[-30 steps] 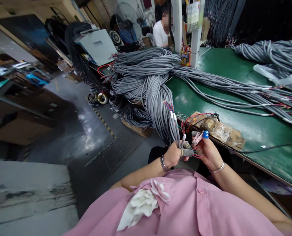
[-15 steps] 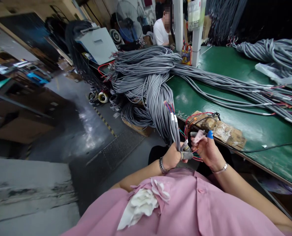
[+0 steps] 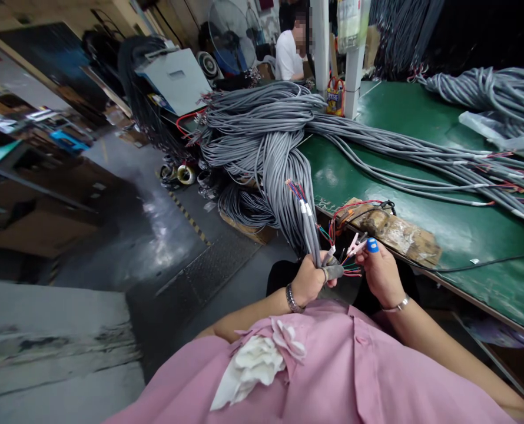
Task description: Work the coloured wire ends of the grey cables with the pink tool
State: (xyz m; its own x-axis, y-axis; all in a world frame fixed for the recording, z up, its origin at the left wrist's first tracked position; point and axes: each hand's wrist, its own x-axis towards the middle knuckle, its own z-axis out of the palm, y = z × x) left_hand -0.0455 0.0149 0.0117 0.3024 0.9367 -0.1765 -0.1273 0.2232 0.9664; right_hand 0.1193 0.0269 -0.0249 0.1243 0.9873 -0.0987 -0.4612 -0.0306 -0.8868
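Several grey cables [image 3: 308, 229] with white bands and bare coloured wire ends are gripped in my left hand [image 3: 312, 280], whose thumb wears a grey cover. More coloured wires [image 3: 352, 272] stick out to the right of that thumb. Just right of them, my right hand [image 3: 379, 271], with a blue cover on one finger, pinches a small pink clip [image 3: 356, 244]. The clip's tip is close to the wires; whether it bites on one I cannot tell. Red and green wires [image 3: 331, 232] rise between the hands towards a wooden block [image 3: 390, 232] on the table edge.
A big pile of grey cables [image 3: 262, 123] lies at the left end of the green table [image 3: 465, 241], and long cables [image 3: 403, 150] stretch across it. More coils [image 3: 491, 94] lie at the back right. A person in white [image 3: 287, 56] sits behind a post [image 3: 352, 70].
My right hand has turned and its fingers have closed in on the pink clip, now seen more clearly. The cable ends in my left hand have tilted slightly left.
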